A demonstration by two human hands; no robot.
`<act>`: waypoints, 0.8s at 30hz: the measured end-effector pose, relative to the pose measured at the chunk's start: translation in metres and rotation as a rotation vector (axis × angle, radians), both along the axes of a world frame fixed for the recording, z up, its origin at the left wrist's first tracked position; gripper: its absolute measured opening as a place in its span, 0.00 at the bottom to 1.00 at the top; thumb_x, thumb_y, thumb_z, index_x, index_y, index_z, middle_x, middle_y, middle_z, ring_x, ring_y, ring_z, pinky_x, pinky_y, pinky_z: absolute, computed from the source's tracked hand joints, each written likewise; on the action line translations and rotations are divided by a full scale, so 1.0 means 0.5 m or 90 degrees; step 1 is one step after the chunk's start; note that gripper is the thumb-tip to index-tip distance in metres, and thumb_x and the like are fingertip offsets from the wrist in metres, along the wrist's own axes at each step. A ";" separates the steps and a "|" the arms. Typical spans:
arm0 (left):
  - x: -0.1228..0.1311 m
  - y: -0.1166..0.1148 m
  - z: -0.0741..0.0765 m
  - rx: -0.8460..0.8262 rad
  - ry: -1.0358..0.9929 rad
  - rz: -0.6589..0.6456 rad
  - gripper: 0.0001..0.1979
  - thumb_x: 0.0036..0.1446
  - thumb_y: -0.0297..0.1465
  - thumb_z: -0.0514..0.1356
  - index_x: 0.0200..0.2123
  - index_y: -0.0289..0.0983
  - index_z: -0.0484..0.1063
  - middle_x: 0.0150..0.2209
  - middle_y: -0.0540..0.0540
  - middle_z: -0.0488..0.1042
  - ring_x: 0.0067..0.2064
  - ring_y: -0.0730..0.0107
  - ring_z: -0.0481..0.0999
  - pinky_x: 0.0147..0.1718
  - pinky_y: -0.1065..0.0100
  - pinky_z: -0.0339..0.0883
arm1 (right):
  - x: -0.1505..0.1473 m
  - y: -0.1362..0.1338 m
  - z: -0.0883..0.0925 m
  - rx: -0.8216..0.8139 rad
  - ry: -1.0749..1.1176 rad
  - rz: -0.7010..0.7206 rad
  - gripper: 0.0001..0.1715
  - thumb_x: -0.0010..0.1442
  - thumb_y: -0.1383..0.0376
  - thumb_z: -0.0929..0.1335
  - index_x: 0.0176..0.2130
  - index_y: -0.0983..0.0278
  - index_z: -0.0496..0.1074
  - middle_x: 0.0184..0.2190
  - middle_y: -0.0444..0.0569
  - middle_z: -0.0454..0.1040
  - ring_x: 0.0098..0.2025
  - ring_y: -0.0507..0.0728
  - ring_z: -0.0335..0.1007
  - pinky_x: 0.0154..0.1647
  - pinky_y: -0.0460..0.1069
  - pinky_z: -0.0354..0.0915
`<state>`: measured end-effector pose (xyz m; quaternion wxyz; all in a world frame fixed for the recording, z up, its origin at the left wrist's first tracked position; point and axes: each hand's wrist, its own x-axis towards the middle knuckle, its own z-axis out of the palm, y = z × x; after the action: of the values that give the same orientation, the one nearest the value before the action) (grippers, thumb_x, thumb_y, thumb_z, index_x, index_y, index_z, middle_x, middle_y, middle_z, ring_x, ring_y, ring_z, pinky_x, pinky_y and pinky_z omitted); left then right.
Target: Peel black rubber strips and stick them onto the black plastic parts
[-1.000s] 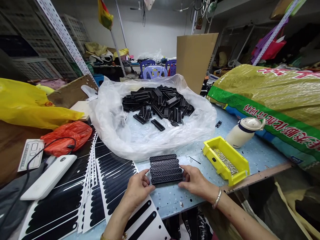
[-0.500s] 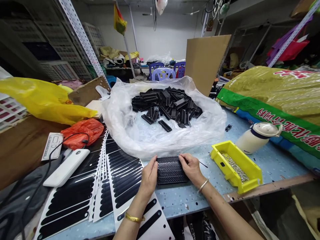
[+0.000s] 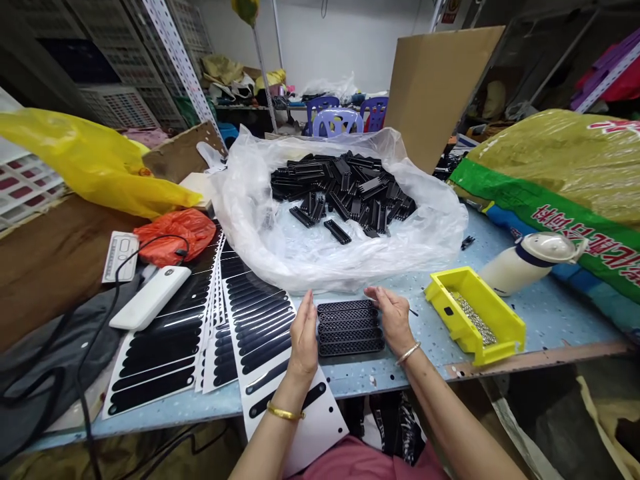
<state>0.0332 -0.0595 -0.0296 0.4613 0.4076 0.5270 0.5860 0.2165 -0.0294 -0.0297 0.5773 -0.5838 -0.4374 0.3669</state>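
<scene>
Beside left hand [image 3: 303,337], black grilles [image 3: 350,328] (four).

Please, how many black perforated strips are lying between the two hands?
4. The black perforated strips lie side by side, one behind another, on the speckled blue table, between the left hand and the right hand. None looks hidden.

Four black perforated strips [image 3: 350,328] are counted between the left hand [image 3: 303,340] and the right hand [image 3: 393,319]. One yellow bin [image 3: 473,313] is counted right of them.
</scene>
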 end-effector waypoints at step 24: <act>-0.268 -0.330 0.059 -0.269 0.171 0.181 0.18 0.38 0.46 0.70 0.20 0.36 0.75 0.18 0.50 0.71 0.21 0.70 0.70 0.19 0.72 0.65 | -0.070 -0.263 0.089 0.249 -0.370 0.400 0.07 0.62 0.71 0.66 0.35 0.64 0.75 0.22 0.44 0.68 0.22 0.52 0.66 0.23 0.46 0.61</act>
<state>-0.1006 -0.2245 0.0000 0.3750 0.2982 0.7457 0.4630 0.1815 -0.1607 0.0147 0.3909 -0.3818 -0.7975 0.2556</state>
